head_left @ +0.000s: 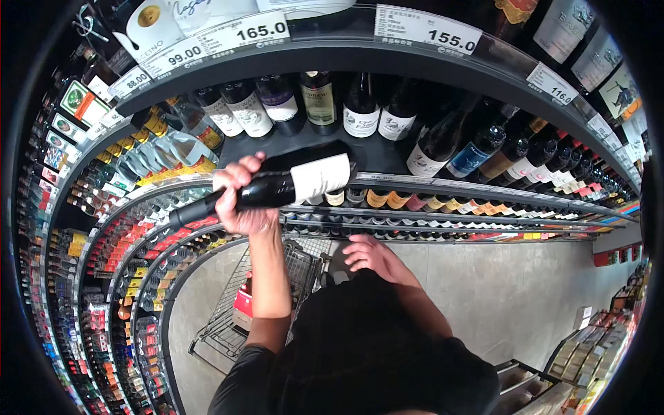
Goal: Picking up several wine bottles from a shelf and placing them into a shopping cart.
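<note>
My left hand (pixel 238 199) is wrapped around the neck and shoulder of a dark wine bottle (pixel 270 189). The bottle lies nearly level in front of the shelf (pixel 311 142), its black-capped neck to the left and its base to the right. A white label with writing covers the part near the base. My right hand (pixel 371 257) hangs in front of my body with fingers apart and nothing visible in it. Behind the held bottle, several upright wine bottles (pixel 360 116) with white labels stand at the back of the shelf.
A wire shopping cart (pixel 223 332) stands on the floor (pixel 467 290) to my left, with a red and white package (pixel 243 303) in it. Curved shelves of bottles run along the left. Price tags (pixel 428 31) line the upper shelf edge. Stacked boxes (pixel 586 347) are at lower right.
</note>
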The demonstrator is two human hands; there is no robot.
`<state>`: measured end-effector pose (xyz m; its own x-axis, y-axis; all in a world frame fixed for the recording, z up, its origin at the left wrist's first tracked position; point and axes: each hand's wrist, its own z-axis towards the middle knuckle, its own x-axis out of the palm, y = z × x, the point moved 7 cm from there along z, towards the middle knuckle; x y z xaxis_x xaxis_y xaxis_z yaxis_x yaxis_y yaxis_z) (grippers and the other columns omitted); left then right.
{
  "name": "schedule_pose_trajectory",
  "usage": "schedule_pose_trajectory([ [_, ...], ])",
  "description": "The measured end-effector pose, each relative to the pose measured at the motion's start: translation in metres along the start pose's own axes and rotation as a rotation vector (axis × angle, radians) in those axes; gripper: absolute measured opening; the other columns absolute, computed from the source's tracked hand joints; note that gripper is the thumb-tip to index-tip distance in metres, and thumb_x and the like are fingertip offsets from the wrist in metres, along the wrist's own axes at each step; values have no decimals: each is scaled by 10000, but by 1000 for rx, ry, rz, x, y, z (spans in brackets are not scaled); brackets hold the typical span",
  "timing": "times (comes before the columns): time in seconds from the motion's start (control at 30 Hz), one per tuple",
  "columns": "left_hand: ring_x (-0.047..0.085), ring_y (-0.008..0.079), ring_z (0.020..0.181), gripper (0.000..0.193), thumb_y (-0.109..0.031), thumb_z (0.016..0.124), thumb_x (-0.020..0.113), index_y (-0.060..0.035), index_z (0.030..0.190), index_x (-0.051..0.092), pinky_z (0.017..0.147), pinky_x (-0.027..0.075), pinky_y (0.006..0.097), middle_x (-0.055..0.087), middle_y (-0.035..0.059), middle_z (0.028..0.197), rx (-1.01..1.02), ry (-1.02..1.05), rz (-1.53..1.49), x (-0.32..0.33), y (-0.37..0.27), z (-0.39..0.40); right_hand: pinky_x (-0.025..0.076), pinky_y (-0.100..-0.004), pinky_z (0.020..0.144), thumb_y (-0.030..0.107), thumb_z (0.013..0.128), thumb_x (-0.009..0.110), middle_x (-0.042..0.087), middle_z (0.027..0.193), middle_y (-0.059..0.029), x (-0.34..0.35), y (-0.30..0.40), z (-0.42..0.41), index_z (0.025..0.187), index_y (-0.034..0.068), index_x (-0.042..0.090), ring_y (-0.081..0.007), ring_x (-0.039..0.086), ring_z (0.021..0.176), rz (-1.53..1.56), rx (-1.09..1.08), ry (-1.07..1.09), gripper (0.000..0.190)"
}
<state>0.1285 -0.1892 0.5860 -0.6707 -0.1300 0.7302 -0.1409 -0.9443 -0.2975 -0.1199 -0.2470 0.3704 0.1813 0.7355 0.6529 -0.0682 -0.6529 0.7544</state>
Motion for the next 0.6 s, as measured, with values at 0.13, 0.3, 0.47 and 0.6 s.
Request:
schedule_pose_trajectory([
  [0.13,589,323,886,151,-176,797,522,-30,784,490,939,427,508,579,147,820,35,68,48,12,51,16,485,-430,926,508,986,397,533,1279,-202,-39,-18,-53,1413,5,335,-305,585,1088,124,-124,-173,663],
  [0.3,595,323,847,139,-130,774,550,3,763,508,899,448,472,589,168,778,-64,167,215,24,104,15,492,-426,919,508,951,477,539,1268,-188,-62,-1,-98,1371,20,362,-297,593,1080,205,-293,-358,654],
  [0.47,600,305,819,77,-37,768,547,38,782,541,849,472,430,606,176,787,-267,308,341,54,140,14,502,-430,893,491,949,480,548,1232,-194,-89,6,-129,1367,18,366,-303,599,1054,225,-397,-486,642],
  [0.6,579,309,844,69,-47,769,549,11,796,522,880,447,450,595,173,800,-419,382,402,68,162,5,512,-423,865,484,947,490,545,1227,-200,-102,6,-145,1364,27,380,-295,604,1031,177,-436,-588,628],
])
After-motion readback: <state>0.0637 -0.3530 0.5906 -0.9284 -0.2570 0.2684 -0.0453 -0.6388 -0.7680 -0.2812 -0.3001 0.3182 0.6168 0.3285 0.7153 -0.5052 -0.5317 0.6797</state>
